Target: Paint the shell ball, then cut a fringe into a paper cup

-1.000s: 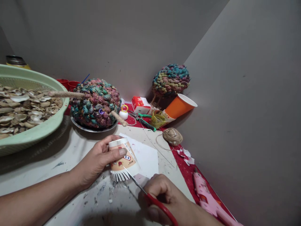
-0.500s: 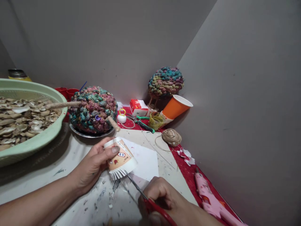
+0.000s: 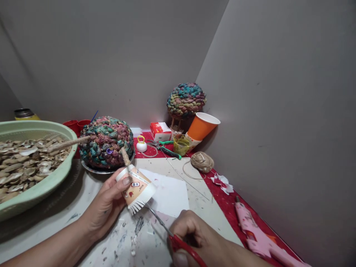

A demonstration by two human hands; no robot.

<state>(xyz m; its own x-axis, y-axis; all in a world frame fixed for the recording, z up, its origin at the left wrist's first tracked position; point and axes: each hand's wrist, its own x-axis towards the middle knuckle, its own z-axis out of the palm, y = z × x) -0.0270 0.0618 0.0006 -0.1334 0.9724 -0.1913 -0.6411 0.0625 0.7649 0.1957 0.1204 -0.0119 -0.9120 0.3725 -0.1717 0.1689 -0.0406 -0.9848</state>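
My left hand (image 3: pixel 107 202) is wrapped round a small printed paper cup (image 3: pixel 136 187), held upside down and tilted, its rim cut into a white fringe. My right hand (image 3: pixel 194 235) grips red-handled scissors (image 3: pixel 167 228) at the bottom of the view; the blade tips touch the fringed rim of the cup. Under both hands lies a white sheet of paper (image 3: pixel 169 193) on a stained work board (image 3: pixel 130 237).
A green basket of shells (image 3: pixel 41 185) stands at left. Behind the cup sits a multicoloured woven ball on a metal plate (image 3: pixel 107 142). Further back are a second woven ball (image 3: pixel 185 99), orange cup (image 3: pixel 201 126), twine ball (image 3: pixel 202 161), pliers (image 3: pixel 167 148). A pink glue gun (image 3: pixel 256 237) lies right.
The view has shifted, so everything sits lower and further left. My left hand has turned the cup slightly while the scissors stay at its fringed rim.
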